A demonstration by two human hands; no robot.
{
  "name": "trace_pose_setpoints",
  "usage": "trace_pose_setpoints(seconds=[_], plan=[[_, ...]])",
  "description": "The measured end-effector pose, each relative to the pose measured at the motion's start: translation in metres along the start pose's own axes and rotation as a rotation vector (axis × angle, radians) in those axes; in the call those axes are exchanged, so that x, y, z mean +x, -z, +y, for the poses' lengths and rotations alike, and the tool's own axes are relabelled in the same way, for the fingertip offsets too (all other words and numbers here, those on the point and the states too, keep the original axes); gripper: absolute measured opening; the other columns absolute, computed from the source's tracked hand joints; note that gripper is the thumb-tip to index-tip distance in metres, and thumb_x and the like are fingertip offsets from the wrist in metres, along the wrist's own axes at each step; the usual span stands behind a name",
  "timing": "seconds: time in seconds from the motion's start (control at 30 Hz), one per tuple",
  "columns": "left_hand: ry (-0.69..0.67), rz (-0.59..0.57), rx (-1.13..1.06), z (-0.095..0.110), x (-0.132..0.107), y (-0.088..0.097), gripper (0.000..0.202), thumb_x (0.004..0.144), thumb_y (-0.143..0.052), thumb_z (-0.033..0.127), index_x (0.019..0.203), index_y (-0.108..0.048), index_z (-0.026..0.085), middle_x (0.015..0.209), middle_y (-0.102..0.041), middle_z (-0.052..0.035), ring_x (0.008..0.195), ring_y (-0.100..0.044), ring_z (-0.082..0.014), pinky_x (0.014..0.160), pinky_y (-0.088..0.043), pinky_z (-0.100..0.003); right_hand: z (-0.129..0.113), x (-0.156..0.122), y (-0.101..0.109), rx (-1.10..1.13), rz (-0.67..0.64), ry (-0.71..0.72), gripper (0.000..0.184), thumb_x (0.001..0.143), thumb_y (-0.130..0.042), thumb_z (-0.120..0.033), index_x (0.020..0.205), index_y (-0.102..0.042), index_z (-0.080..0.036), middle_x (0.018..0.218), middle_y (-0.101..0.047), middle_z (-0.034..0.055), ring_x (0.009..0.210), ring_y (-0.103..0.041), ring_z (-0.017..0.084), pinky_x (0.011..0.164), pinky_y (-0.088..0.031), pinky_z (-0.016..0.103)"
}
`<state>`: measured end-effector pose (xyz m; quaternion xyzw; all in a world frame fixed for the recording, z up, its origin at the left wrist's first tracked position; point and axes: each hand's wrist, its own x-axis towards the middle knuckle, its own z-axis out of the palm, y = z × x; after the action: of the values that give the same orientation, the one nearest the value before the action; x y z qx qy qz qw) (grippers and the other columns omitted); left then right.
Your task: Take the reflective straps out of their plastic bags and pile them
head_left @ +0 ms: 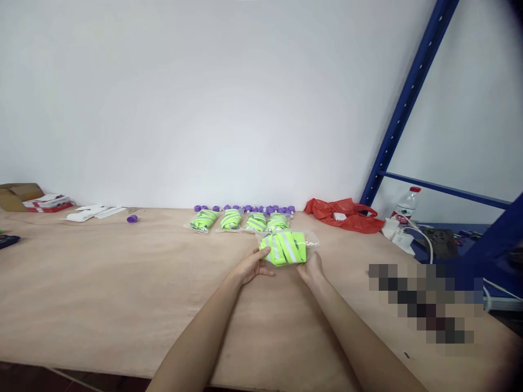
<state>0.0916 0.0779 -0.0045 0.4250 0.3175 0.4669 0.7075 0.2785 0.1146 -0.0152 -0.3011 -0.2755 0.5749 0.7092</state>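
Observation:
A clear plastic bag (286, 247) with a folded neon-yellow reflective strap inside is held up above the table, in front of a row of similar bags. My left hand (254, 265) grips its left side, thumb on the front and fingers underneath. At the lower right corner, my right hand (311, 268) is closed on the same bag, its fingertips partly hidden behind it. Several more bagged yellow straps (231, 219) lie side by side at the back of the table. Behind them runs a line of small purple rolls (269, 209).
The wooden table (122, 294) meets a white wall. A red plastic bag (343, 215), a water bottle (406, 206) and a blue metal frame (402, 114) stand right. At left are a cardboard box (18, 196), white papers (93, 212) and a single purple roll (132, 219).

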Motion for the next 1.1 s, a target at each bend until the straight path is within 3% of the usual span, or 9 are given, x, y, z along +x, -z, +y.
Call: trace_pose_setpoints(seconds=[0.13, 0.23, 0.4, 0.57, 0.77, 0.93, 1.1], plan=[[-0.126, 0.212, -0.043, 0.004, 0.001, 0.006, 0.048, 0.077, -0.078, 0.045, 0.109, -0.068, 0.011, 0.110, -0.069, -0.0150, 0.076, -0.067, -0.0163, 0.048, -0.056, -0.020, -0.009, -0.004, 0.005, -0.081, -0.043, -0.049, 0.029, 0.058, -0.079, -0.016, 0.083, -0.066, -0.023, 0.082, -0.074, -0.0034, 0.069, -0.068, 0.015, 0.058, -0.055, 0.023], [-0.191, 0.282, -0.012, 0.005, 0.004, 0.014, 0.049, 0.074, -0.079, 0.047, 0.105, -0.070, 0.010, 0.101, -0.071, -0.0133, 0.069, -0.065, -0.0144, 0.046, -0.055, -0.020, -0.013, -0.007, 0.005, -0.166, -0.173, -0.143, 0.034, 0.058, -0.085, -0.023, 0.089, -0.071, -0.022, 0.093, -0.076, 0.0015, 0.079, -0.071, 0.019, 0.063, -0.057, 0.026], [-0.225, 0.305, 0.084, 0.004, 0.007, 0.023, 0.053, 0.069, -0.080, 0.055, 0.094, -0.072, 0.009, 0.087, -0.072, -0.0108, 0.066, -0.065, -0.0152, 0.052, -0.058, -0.024, -0.013, -0.012, 0.006, -0.272, -0.296, -0.195, 0.046, 0.063, -0.087, -0.043, 0.100, -0.074, -0.019, 0.101, -0.077, 0.0076, 0.087, -0.072, 0.023, 0.072, -0.059, 0.032], [-0.260, 0.267, 0.360, 0.004, 0.008, 0.028, 0.057, 0.068, -0.074, 0.065, 0.079, -0.071, 0.010, 0.073, -0.069, -0.0057, 0.061, -0.063, -0.0153, 0.056, -0.057, -0.027, -0.013, -0.012, 0.008, -0.382, -0.401, -0.251, 0.051, 0.060, -0.090, -0.038, 0.103, -0.073, -0.017, 0.112, -0.074, 0.0099, 0.099, -0.071, 0.028, 0.084, -0.058, 0.039], [-0.289, 0.269, 0.463, 0.005, 0.008, 0.035, 0.056, 0.070, -0.069, 0.067, 0.073, -0.071, 0.012, 0.066, -0.064, -0.0027, 0.061, -0.060, -0.0151, 0.053, -0.053, -0.025, -0.008, -0.010, 0.008, -0.355, -0.339, -0.151, 0.054, 0.059, -0.090, -0.037, 0.107, -0.071, -0.021, 0.118, -0.072, 0.0083, 0.107, -0.069, 0.029, 0.088, -0.057, 0.040], [-0.286, 0.287, 0.449, 0.006, 0.007, 0.033, 0.056, 0.069, -0.070, 0.068, 0.075, -0.073, 0.012, 0.068, -0.067, -0.0039, 0.062, -0.062, -0.0165, 0.054, -0.054, -0.026, -0.006, -0.007, 0.012, -0.345, -0.357, -0.170, 0.051, 0.061, -0.089, -0.036, 0.106, -0.071, -0.020, 0.116, -0.073, 0.0092, 0.107, -0.069, 0.029, 0.091, -0.056, 0.041], [-0.283, 0.334, 0.354, 0.008, 0.007, 0.034, 0.059, 0.064, -0.073, 0.069, 0.066, -0.072, 0.011, 0.060, -0.067, -0.0057, 0.056, -0.062, -0.0174, 0.057, -0.054, -0.029, -0.007, -0.007, 0.012, -0.324, -0.350, -0.211, 0.048, 0.063, -0.088, -0.040, 0.104, -0.072, -0.018, 0.112, -0.074, 0.0101, 0.103, -0.070, 0.029, 0.090, -0.056, 0.042]])
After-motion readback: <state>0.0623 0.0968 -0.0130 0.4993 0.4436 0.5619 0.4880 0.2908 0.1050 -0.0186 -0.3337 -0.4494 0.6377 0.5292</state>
